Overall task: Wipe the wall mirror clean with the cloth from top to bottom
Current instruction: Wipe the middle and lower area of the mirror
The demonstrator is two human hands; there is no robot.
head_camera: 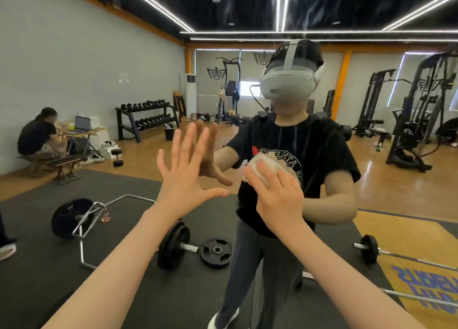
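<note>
Pressing a crumpled white cloth (260, 170) against the large reflective wall mirror (371, 130), right hand (277, 194) covers it mid-glass; left hand (184, 177) spread flat on the mirror beside it.

The mirror (371, 135) stands straight before me and fills my view. My left hand (184, 180) lies flat against it, fingers spread, left of my right hand (277, 192), which presses the cloth (257, 166) to the glass. In the reflection, a barbell (173, 248) lies on the mat (37, 266) below my left hand, with a loose plate (216, 253) just right of it. A dumbbell rack (146, 120) stands far behind at left, and cable machines (416, 115) far right.
</note>
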